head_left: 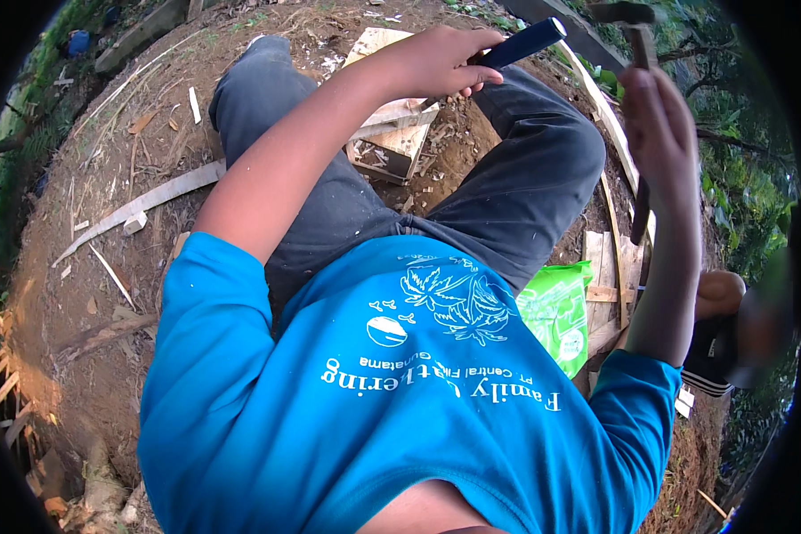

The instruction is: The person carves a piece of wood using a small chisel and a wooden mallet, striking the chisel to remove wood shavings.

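Note:
My left hand (449,62) is closed around a chisel (527,43) with a thick dark blue handle. The handle points up to the right, and the hand hides most of the blade. Below that hand, between my bent legs, lies a pale wooden block (392,151) with a dark front side and chips on it. A light board (378,43) shows beyond my left forearm. Raised at the far right, my right hand (659,116) grips a hammer (636,36) by its wooden handle. The hammer's dark head is up, and its handle end sticks out below my fist.
A bright green bag (556,311) lies beside my right hip, near some boards (605,267). Another person's bent leg (719,294) is at the right edge. Wood strips (142,205) and chips are scattered over the brown soil, with green plants (748,187) on the right.

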{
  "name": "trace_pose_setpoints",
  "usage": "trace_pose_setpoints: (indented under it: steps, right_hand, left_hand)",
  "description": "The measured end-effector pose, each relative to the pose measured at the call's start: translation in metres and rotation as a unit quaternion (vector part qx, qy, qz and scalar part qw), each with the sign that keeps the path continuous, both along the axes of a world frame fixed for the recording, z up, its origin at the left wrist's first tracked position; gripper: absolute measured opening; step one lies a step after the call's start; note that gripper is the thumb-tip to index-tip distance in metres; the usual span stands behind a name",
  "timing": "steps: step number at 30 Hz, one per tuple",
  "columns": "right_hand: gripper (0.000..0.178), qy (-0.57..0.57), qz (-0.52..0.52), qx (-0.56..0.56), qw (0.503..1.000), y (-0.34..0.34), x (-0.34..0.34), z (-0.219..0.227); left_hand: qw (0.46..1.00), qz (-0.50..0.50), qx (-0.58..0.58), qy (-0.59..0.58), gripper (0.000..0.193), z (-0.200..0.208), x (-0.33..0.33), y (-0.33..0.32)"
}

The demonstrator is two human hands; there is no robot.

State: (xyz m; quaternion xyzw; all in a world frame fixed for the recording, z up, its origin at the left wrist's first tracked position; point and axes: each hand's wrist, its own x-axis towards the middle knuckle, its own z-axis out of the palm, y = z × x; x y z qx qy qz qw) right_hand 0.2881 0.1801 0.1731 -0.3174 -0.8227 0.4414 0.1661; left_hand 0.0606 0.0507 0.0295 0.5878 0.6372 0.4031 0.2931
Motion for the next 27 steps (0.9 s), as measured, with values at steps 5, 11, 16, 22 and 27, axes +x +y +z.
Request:
trace_pose_setpoints:
  steps: [5,11,16,22,27]
  right_hand:
    - [0.028,0.13,0.02,-0.069,0.989,0.017,0.025,0.014]
    - [0.027,0.266,-0.099,-0.085,0.955,0.005,0.011,0.012]
    - [0.031,-0.02,0.006,-0.044,0.999,0.015,0.013,-0.023]
    - [0.027,0.01,-0.024,-0.112,0.993,0.018,0.011,-0.04]
    - [0.026,0.099,-0.038,-0.172,0.979,0.023,0.044,-0.026]
  left_hand:
    - [0.997,-0.053,0.052,-0.026,0.032,0.0,0.003,0.013]
    - [0.999,-0.037,0.037,0.005,0.035,0.008,-0.002,0.006]
    - [0.999,-0.047,0.012,0.009,0.036,0.012,-0.006,0.009]
    - [0.999,-0.044,0.008,0.029,0.036,0.013,-0.005,0.01]
    - [0.998,-0.055,-0.016,0.033,0.035,0.012,0.001,0.024]
